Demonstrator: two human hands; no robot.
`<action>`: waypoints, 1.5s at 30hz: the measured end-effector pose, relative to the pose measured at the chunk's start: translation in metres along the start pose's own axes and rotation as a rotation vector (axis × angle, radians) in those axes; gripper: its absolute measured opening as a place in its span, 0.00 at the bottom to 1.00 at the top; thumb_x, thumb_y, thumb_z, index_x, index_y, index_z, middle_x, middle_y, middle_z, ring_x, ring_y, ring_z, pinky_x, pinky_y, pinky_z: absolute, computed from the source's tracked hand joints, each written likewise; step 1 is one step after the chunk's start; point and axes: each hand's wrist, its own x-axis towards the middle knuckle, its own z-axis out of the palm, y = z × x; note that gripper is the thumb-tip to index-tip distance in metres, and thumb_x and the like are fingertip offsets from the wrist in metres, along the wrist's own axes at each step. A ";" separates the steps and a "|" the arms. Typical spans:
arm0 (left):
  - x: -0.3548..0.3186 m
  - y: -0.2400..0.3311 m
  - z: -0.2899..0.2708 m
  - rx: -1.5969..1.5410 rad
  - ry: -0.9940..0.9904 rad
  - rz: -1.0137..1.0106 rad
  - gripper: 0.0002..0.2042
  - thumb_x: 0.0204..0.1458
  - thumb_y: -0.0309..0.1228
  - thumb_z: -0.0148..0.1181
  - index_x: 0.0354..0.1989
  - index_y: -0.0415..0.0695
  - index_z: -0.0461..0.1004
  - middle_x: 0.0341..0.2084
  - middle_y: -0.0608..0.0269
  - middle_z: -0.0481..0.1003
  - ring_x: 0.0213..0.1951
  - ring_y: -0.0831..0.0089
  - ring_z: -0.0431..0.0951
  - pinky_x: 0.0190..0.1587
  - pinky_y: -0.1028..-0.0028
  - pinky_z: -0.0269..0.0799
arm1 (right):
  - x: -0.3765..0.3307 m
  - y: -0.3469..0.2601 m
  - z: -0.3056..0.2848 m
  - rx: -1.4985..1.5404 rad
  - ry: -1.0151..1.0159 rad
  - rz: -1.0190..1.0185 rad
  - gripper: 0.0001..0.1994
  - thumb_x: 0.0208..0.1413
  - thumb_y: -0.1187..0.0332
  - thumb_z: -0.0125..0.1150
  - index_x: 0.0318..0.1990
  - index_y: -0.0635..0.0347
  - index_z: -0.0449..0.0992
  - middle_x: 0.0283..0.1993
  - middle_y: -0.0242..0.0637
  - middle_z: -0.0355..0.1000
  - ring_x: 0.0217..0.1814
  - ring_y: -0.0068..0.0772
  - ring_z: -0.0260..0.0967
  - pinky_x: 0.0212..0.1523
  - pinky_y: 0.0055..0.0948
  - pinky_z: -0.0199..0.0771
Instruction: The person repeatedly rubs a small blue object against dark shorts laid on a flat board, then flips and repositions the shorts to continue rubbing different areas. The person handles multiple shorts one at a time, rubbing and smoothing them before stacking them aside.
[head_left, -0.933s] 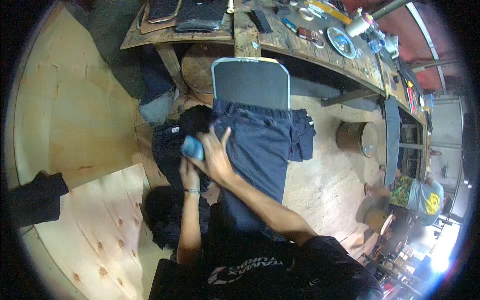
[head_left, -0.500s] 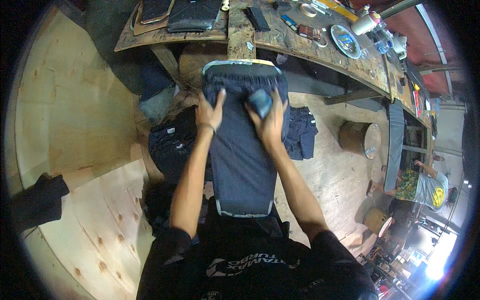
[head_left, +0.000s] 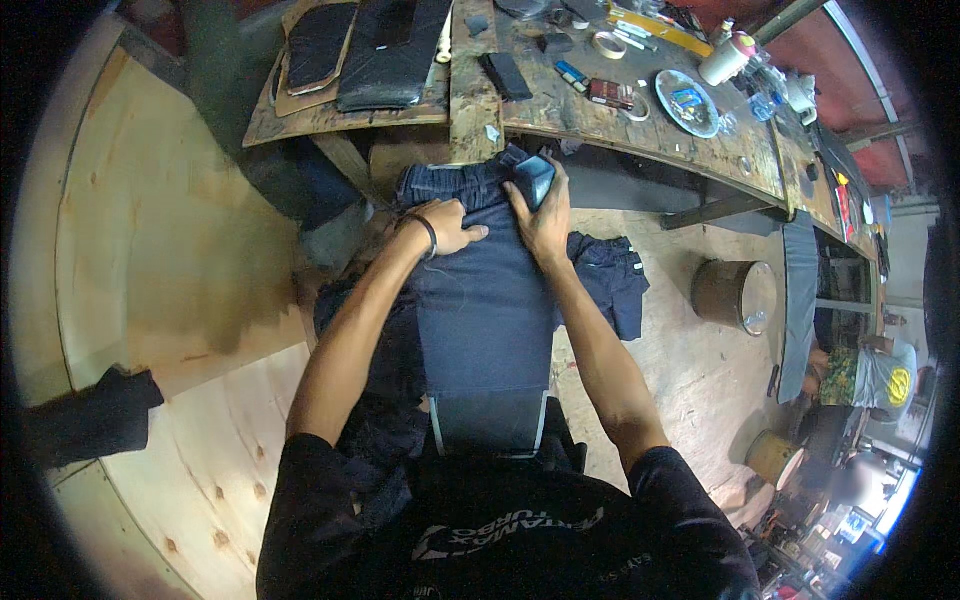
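Both hands work on a dark navy garment stretched over a narrow board that runs from the person's lap up to the bench edge. Left hand lies flat near the garment's top, fingers loosely curled, gripping nothing, a dark band on its wrist. Right hand is closed around a small blue-grey block, pressing it on the cloth at the waistband end. More dark clothes lie on the floor just right of the board; another heap sits left under the arm. On the bench: tape roll, blue plate, black panels. A metal drum stands on the floor well right.
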 end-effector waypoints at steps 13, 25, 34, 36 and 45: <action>-0.030 -0.002 -0.033 -0.091 1.220 0.014 0.19 0.55 0.38 0.75 0.49 0.43 0.76 0.47 0.49 0.76 0.55 0.45 0.75 0.56 0.48 0.73 | 0.004 -0.009 -0.006 -0.066 -0.052 0.041 0.43 0.58 0.51 0.79 0.72 0.65 0.63 0.66 0.62 0.71 0.68 0.65 0.70 0.68 0.51 0.71; -0.019 -0.013 0.053 -0.053 0.564 0.069 0.42 0.62 0.52 0.62 0.81 0.45 0.56 0.79 0.47 0.57 0.82 0.47 0.49 0.77 0.25 0.31 | 0.018 -0.055 -0.047 -0.070 0.038 0.033 0.48 0.55 0.55 0.80 0.77 0.68 0.61 0.50 0.55 0.71 0.54 0.57 0.70 0.60 0.50 0.71; 0.052 -0.025 0.027 -0.022 0.617 -0.105 0.75 0.39 0.80 0.67 0.85 0.45 0.34 0.83 0.38 0.39 0.83 0.38 0.41 0.75 0.23 0.39 | -0.117 -0.078 -0.048 -0.184 -0.675 -0.440 0.34 0.48 0.50 0.81 0.57 0.64 0.81 0.45 0.43 0.74 0.46 0.47 0.69 0.48 0.45 0.73; 0.057 -0.027 0.024 -0.145 0.525 -0.149 0.79 0.33 0.84 0.66 0.85 0.44 0.33 0.83 0.37 0.42 0.81 0.36 0.47 0.77 0.27 0.42 | -0.096 -0.052 -0.018 -0.141 -0.692 -0.476 0.32 0.49 0.50 0.80 0.55 0.64 0.82 0.44 0.42 0.74 0.46 0.46 0.69 0.47 0.44 0.73; 0.062 -0.027 0.006 -0.172 0.363 -0.195 0.67 0.32 0.86 0.64 0.67 0.33 0.74 0.53 0.36 0.82 0.59 0.43 0.82 0.63 0.49 0.75 | -0.144 -0.080 -0.047 -0.153 -0.720 -0.505 0.33 0.44 0.42 0.80 0.53 0.55 0.84 0.40 0.40 0.71 0.44 0.43 0.67 0.45 0.48 0.69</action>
